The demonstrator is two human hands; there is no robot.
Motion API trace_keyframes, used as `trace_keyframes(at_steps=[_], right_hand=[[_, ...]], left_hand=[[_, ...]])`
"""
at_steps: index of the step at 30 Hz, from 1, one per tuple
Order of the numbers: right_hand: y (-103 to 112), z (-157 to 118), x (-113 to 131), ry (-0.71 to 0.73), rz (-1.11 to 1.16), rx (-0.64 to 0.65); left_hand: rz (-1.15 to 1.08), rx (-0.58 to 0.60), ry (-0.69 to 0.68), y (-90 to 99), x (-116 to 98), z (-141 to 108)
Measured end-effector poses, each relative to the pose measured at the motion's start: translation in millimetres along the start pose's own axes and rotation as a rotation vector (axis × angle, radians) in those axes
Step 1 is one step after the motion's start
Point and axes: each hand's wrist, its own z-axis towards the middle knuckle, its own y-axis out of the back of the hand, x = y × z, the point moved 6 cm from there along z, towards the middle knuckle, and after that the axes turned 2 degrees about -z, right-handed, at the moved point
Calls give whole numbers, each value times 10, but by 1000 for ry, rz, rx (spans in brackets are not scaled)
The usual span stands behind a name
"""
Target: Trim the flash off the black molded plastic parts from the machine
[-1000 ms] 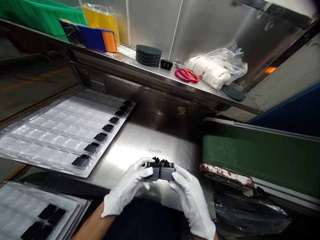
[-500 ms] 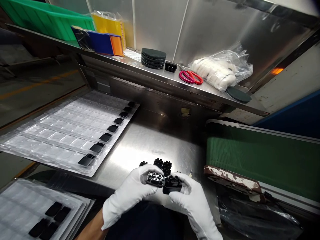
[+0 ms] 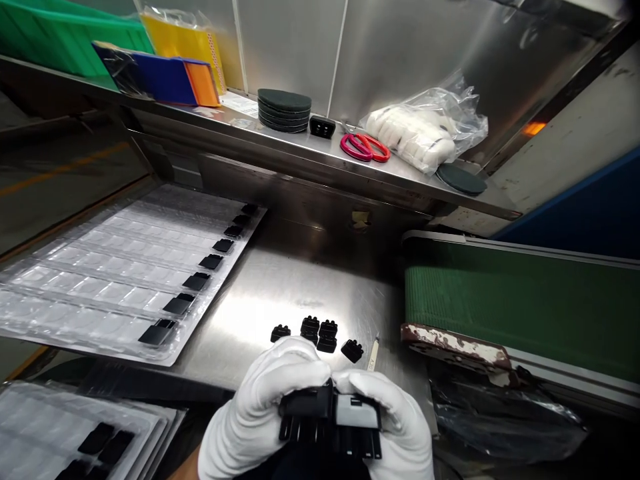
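Note:
White gloves cover both hands at the lower middle of the head view. My left hand [image 3: 263, 407] is closed around a black plastic part [image 3: 307, 410]. Beside it, my right hand [image 3: 395, 417] grips a second black part [image 3: 357, 420], whose upper face shines pale. The two parts are side by side, close together or touching; their pronged sides face down toward me. Just beyond my hands, several small black parts [image 3: 327, 335] stand on the metal table [image 3: 280, 280], with one apart on the left [image 3: 281, 333] and one on the right [image 3: 353, 350].
A pale tool [image 3: 373, 353] lies right of the parts. Clear trays [image 3: 115, 267] with black pieces are at left, more trays [image 3: 150, 427] below. A green conveyor [image 3: 520, 307] is at right. The shelf [image 3: 230, 127] holds discs [image 3: 284, 110], scissors [image 3: 365, 147] and a bag [image 3: 420, 130].
Both hands have moved lower and closer together, and the held parts have turned so different faces show. The whole view has shifted slightly, uncovering more of the small parts and the pale tool.

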Motion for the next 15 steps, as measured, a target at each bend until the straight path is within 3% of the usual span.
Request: trace_keyframes(at_steps=[5,11,13,15], right_hand=[[13,-100,-14,-100,-28,-106],[-33,-137,289,320,-286,-97],[-13,-126,267,263,-278,-88],[22,-107,174,109,-197,-70]], left_hand=[[80,-47,-56,8,3,-90],[144,-103,-57,-22,-28,-177],[167,-121,-44,-31,-30,-183],[181,-123,-33,-40,-31,-179]])
